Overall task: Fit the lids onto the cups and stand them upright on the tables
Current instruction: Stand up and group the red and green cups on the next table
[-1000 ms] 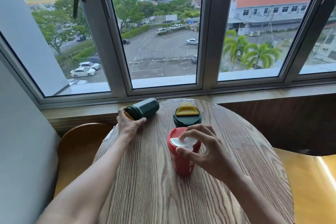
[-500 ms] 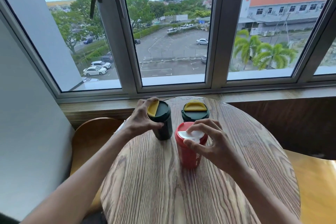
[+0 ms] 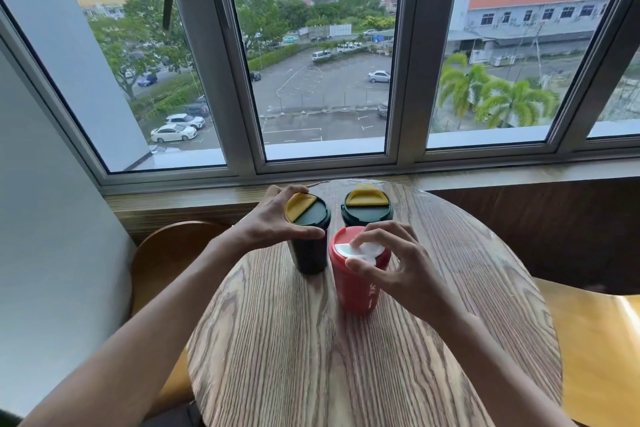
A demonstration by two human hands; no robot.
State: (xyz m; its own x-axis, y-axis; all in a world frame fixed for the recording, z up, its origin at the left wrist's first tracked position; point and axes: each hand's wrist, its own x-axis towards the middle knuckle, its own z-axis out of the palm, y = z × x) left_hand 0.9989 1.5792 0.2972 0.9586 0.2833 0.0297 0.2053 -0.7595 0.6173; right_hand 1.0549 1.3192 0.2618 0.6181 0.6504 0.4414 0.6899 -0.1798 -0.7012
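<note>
the window (image 3: 322,80) fills the upper half of the frame. below it, the round wooden table (image 3: 346,374) takes up the lower middle, with a wooden chair (image 3: 173,246) at its left edge and another chair (image 3: 595,340) at lower right.

all three cups stand upright in a tight cluster at the table's top centre. the left hand (image 3: 270,218) is curled over the top of the near green cup (image 3: 310,255), thumb at the front of its lid (image 3: 311,215) and fingers round the back. the right hand (image 3: 405,270) pinches the top of the red cup (image 3: 356,288), just right of it. its fingertips rest on the white flap (image 3: 360,249) and its thumb on the rim of the red lid (image 3: 341,236). the far green cup (image 3: 367,210), yellow-flapped, stands untouched behind them, lid on.

the step looks like seating these two lids.

- press straight down and evenly round each rim, not on one side.
- keep each cup base flat on the wood.
- check that no gap shows under either lid.
- press the white flap closed last.
- the cups stand almost touching, so let go gently and lift each hand straight up. a sideways nudge could topple a neighbour.
</note>
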